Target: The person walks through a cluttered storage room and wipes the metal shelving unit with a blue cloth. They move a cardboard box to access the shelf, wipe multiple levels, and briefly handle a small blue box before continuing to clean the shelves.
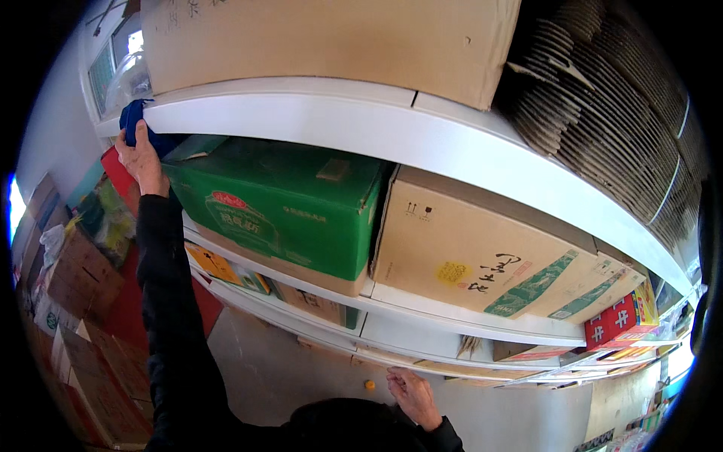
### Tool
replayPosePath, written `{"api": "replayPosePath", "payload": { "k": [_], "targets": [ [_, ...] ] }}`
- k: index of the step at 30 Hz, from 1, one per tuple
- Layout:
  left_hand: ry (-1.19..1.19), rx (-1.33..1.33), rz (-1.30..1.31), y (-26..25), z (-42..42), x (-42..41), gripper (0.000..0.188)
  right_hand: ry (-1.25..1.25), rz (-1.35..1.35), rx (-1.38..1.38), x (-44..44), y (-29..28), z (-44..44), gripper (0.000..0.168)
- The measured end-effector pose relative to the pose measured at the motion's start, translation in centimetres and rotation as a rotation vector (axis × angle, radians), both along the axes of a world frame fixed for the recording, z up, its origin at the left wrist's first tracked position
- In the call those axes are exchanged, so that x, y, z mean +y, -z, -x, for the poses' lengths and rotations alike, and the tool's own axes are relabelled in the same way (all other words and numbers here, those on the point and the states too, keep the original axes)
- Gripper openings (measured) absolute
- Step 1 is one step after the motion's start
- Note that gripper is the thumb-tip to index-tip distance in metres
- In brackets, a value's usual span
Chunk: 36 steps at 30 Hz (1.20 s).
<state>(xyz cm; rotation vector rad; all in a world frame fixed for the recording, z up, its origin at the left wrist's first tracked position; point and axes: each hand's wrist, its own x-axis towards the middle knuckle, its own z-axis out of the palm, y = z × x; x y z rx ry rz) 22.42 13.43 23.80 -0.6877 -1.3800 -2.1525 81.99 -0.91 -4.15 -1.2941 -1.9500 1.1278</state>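
Note:
My left hand [141,158] reaches up to the far left end of a white shelf board [294,116]. It grips a dark blue cloth [131,120], which wraps over the board's front edge. Just below and right of this hand sits a green cardboard box [282,209] on the shelf level beneath. My right hand [413,395] hangs low near my body, its fingers loosely bent and nothing visible in it. A small yellow object [369,385] lies on the grey floor [271,361], seen to the left of that hand.
A large cardboard box [327,42] stands on the top board, with stacked flattened cardboard [615,113] to its right. Another brown carton [480,248] sits beside the green box. A red box [618,325] is farther right. Cartons [93,390] crowd the floor at left.

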Motion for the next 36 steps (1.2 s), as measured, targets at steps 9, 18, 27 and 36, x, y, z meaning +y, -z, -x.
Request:
{"api": "replayPosePath", "payload": {
  "k": [9, 18, 27, 36],
  "targets": [
    [0.016, 0.183, 0.137, 0.1, -11.0, -2.0, 0.066, -0.172, 0.001, -0.074, 0.9, 0.0, -1.1, 0.027],
    [-0.019, 0.329, 0.168, 1.3, -22.8, -2.6, 0.063, -0.217, -0.100, -0.059, 1.0, 0.7, -6.2, 0.024],
    [0.699, -0.054, -0.072, 4.2, -31.5, -6.5, 0.043, -0.287, 0.009, -0.072, 0.7, 0.9, -8.9, 0.029],
    [0.916, -1.058, -0.152, 21.3, -28.9, -15.6, 0.037, -0.270, 0.152, -0.105, 0.1, 2.3, -8.2, 0.028]
  ]
}}
